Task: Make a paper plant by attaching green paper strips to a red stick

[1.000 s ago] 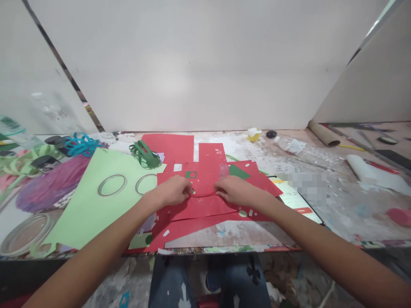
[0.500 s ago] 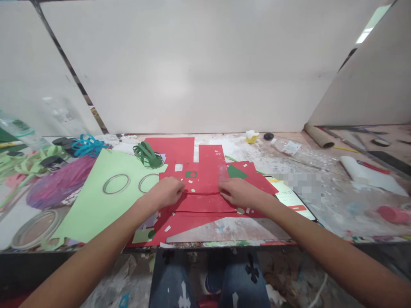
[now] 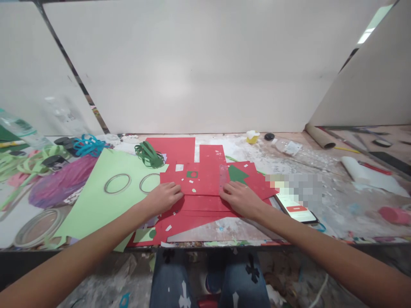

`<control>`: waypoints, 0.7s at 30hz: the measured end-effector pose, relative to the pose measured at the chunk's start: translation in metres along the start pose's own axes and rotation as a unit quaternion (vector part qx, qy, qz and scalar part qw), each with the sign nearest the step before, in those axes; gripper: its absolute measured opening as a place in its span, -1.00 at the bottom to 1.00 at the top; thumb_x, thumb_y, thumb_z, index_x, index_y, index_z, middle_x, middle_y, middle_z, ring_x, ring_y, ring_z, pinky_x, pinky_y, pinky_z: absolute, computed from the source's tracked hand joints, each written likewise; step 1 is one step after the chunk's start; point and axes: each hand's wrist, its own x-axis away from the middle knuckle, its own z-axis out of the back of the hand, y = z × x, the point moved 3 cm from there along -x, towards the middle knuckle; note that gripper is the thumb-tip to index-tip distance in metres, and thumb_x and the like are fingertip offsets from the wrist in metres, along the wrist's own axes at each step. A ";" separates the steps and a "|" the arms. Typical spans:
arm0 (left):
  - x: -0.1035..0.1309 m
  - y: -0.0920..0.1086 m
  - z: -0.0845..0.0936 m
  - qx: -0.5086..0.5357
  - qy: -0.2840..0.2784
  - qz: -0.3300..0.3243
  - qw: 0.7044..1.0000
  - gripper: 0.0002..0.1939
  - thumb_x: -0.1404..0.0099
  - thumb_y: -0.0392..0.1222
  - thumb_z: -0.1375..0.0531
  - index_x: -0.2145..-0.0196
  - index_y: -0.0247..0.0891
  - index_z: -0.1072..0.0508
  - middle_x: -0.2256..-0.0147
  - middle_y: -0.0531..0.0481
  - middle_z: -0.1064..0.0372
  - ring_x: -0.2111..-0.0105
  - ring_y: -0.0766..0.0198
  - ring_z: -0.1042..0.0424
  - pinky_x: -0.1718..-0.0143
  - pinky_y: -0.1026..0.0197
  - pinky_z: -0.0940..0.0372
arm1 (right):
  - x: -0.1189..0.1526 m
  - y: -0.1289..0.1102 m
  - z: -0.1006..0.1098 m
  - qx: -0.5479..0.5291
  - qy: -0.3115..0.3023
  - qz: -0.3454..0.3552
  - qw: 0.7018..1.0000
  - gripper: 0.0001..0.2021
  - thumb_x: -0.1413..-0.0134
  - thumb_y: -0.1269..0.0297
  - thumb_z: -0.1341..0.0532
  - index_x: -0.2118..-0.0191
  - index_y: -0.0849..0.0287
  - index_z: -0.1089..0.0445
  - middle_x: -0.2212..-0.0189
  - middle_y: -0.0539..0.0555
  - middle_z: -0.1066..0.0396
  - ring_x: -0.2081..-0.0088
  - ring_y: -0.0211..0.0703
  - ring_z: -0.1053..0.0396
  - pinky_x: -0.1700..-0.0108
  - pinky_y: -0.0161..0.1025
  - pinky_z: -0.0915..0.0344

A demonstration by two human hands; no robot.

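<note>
A folded strip of red paper [image 3: 202, 202] lies across other red sheets at the middle of the table. My left hand [image 3: 168, 196] is closed on the left end of its upper edge, fingers curled. At the right end, my right hand [image 3: 239, 197] grips the same edge with bent fingers; the fingertips are partly hidden. A clear plastic ruler [image 3: 223, 174] lies just above the right hand, beside a green paper piece [image 3: 237, 173]. Small paper scraps and a green rectangle [image 3: 189, 174] rest on the red sheet [image 3: 208, 184].
Light green paper [image 3: 96, 205] with two rings [image 3: 117, 183] lies to the left, with dark green paper strips [image 3: 149, 155] above. A phone [image 3: 298, 207] sits right of my right hand. Farther right are a plastic bottle [image 3: 287, 147] and a cardboard tube [image 3: 319, 136].
The red paper's edge, slightly raised before, now lies flatter and straighter between my hands. Both hands have shifted only a little.
</note>
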 end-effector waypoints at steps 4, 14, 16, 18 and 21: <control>0.006 -0.001 -0.002 0.021 0.024 0.006 0.999 -0.76 -0.34 -0.41 -0.07 0.14 -0.27 -0.48 0.21 -0.17 -0.43 0.27 0.17 -0.40 0.26 0.18 -0.26 | 0.008 0.001 -0.005 -0.012 0.003 -0.001 1.000 -0.79 -0.20 0.49 -0.11 0.09 0.26 -0.42 0.24 0.20 -0.37 0.22 -0.04 -0.26 0.18 -0.15 -0.09; -0.014 -0.010 0.017 0.211 -0.035 0.185 0.959 -0.75 -0.27 -0.21 -0.09 0.44 -0.18 -0.56 0.34 -0.06 -0.52 0.31 0.18 -0.46 0.35 0.26 -0.23 | 0.005 0.010 0.007 -0.131 -0.035 -0.098 0.986 -0.77 -0.27 0.39 -0.07 0.30 0.16 -0.48 0.25 0.15 -0.43 0.20 -0.08 -0.33 0.24 -0.23 -0.11; -0.019 -0.016 0.017 0.227 -0.046 0.192 0.954 -0.78 -0.21 -0.22 -0.11 0.47 -0.18 -0.56 0.41 -0.04 -0.52 0.41 0.21 -0.46 0.42 0.27 -0.21 | 0.000 0.016 0.011 -0.187 -0.044 -0.137 0.972 -0.78 -0.25 0.31 -0.11 0.37 0.16 -0.46 0.29 0.13 -0.45 0.21 -0.09 -0.35 0.29 -0.26 -0.12; -0.022 -0.021 0.016 0.247 -0.058 0.198 0.947 -0.81 -0.18 -0.23 -0.13 0.48 -0.19 -0.55 0.45 -0.01 -0.52 0.47 0.24 -0.46 0.46 0.27 -0.19 | -0.003 0.022 0.013 -0.242 -0.063 -0.171 0.953 -0.81 -0.21 0.31 -0.14 0.42 0.16 -0.41 0.38 0.09 -0.45 0.30 -0.13 -0.37 0.36 -0.28 -0.11; -0.024 -0.025 0.014 0.274 -0.065 0.199 0.939 -0.84 -0.15 -0.22 -0.15 0.37 -0.20 -0.55 0.40 0.00 -0.54 0.44 0.24 -0.48 0.45 0.29 -0.22 | -0.007 0.027 0.014 -0.314 -0.087 -0.208 0.922 -0.91 -0.12 0.36 -0.17 0.37 0.17 -0.40 0.44 0.06 -0.46 0.42 -0.17 -0.37 0.43 -0.30 -0.11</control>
